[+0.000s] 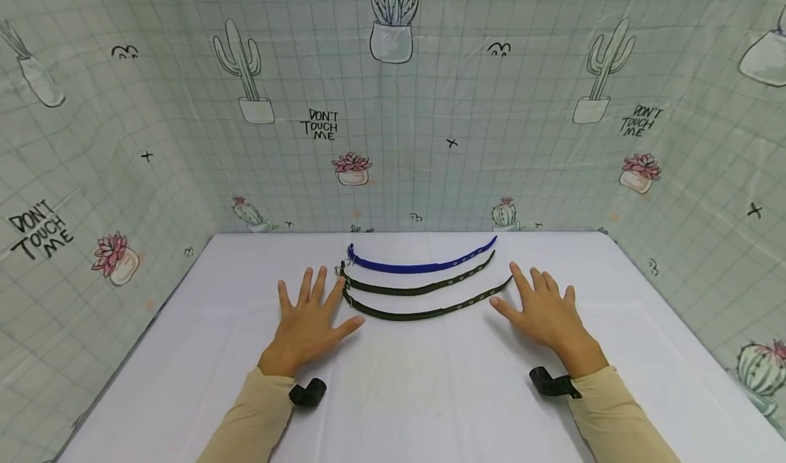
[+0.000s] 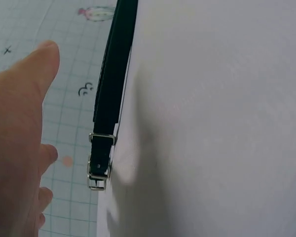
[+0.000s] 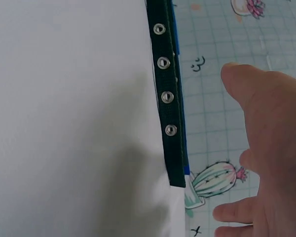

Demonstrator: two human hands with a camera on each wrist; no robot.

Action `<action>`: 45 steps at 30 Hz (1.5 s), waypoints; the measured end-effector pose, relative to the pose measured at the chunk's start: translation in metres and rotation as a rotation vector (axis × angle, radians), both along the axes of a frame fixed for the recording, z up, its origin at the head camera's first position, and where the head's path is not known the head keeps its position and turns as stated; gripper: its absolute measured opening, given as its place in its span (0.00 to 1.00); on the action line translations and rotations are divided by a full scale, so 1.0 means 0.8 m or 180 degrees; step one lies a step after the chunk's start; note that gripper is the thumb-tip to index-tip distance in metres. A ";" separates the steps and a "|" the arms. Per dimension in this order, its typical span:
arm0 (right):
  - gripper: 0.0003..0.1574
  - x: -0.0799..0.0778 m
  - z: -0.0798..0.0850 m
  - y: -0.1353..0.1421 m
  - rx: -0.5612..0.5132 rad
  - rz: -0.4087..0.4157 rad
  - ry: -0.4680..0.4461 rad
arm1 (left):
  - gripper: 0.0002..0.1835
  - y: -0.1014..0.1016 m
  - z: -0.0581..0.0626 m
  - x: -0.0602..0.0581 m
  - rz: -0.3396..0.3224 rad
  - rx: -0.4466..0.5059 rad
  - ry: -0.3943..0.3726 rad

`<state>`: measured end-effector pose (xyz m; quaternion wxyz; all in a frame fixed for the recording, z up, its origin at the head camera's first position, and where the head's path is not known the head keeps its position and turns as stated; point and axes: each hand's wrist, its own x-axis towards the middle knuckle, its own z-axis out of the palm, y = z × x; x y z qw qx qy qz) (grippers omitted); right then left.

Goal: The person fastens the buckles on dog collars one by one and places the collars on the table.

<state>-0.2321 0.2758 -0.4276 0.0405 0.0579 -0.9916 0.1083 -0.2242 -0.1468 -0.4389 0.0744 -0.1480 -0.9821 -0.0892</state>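
Observation:
Three buckled straps that look like pet collars lie in shallow curves, one behind another, on the white table. Farthest back is the blue collar (image 1: 405, 269); in front of it are a dark green collar (image 1: 405, 290) and a nearest dark green collar (image 1: 399, 316). Metal buckles (image 2: 99, 177) sit at their left ends, and metal eyelets (image 3: 167, 97) line the right ends. My left hand (image 1: 307, 330), fingers spread, is beside the buckle ends. My right hand (image 1: 546, 313), also spread, is by the nearest collar's right tip. Neither hand holds anything.
A white-covered table (image 1: 405, 395) spans the space before me. Cloth walls (image 1: 417, 122) with a grid and cactus drawings enclose its back and sides. Black wrist devices (image 1: 308, 393) are strapped at both sleeves.

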 end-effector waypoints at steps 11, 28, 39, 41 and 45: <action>0.58 0.002 -0.008 -0.027 -0.0010 0.0077 -0.0018 | 0.47 0.015 0.001 0.006 0.0111 0.0069 -0.0015; 0.49 -0.012 -0.001 -0.041 -0.0314 -0.0020 -0.0141 | 0.34 0.044 0.003 -0.013 0.0444 0.0635 0.0155; 0.38 -0.023 -0.007 -0.048 -0.0436 -0.0208 -0.0077 | 0.32 0.047 -0.004 -0.017 0.0468 0.0640 0.0154; 0.37 -0.023 -0.009 -0.049 -0.0478 -0.0210 -0.0017 | 0.30 0.048 -0.006 -0.018 0.0510 0.0638 0.0151; 0.33 -0.027 -0.013 -0.052 -0.0572 -0.0164 0.0073 | 0.25 0.049 -0.008 -0.022 0.0552 0.0633 0.0189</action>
